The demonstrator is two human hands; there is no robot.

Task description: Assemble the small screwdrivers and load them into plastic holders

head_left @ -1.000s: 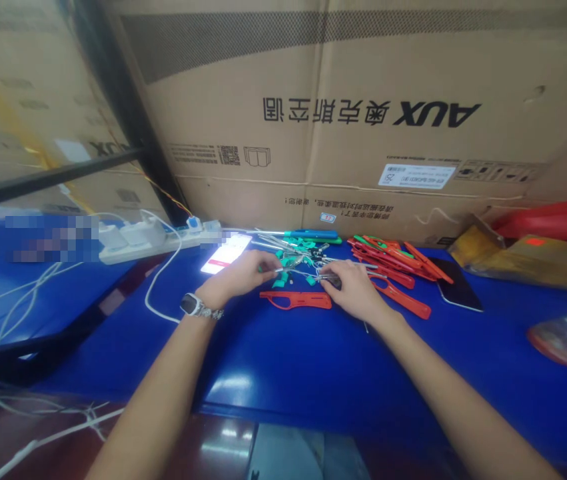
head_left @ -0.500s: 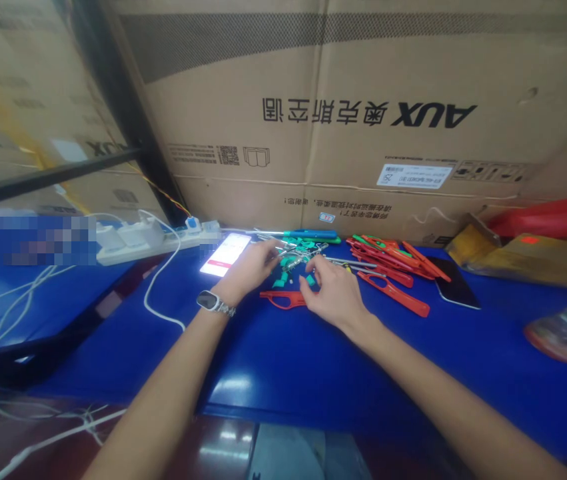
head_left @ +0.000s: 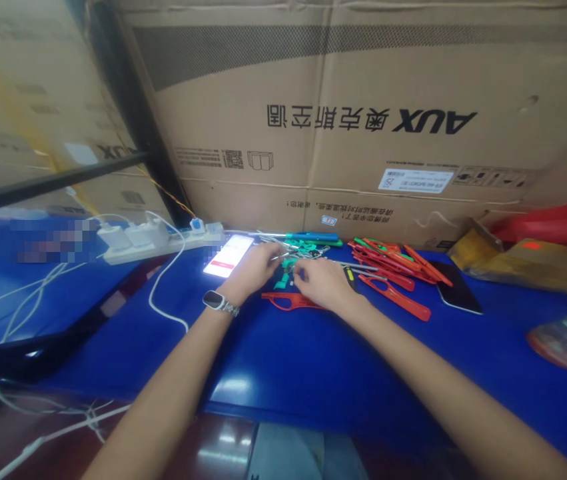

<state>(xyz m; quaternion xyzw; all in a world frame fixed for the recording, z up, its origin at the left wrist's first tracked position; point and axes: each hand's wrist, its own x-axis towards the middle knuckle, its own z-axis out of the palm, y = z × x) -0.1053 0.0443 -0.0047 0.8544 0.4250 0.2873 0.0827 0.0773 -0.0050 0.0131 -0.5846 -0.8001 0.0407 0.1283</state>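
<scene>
While my left hand (head_left: 260,261) narrows its fingers at the heap of green plastic parts (head_left: 281,283) and thin metal pieces, my right hand (head_left: 326,281) curls beside it; from this head view, I cannot tell what either one holds. One red plastic lighter shell (head_left: 308,302) lies nearer to me. I judge things only partly done: beyond my right hand, a pile of red shells (head_left: 427,265) is already apart, but the small parts lie loose and mixed.

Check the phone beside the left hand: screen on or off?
On: the phone glows bright white, with a red bar showing.
</scene>
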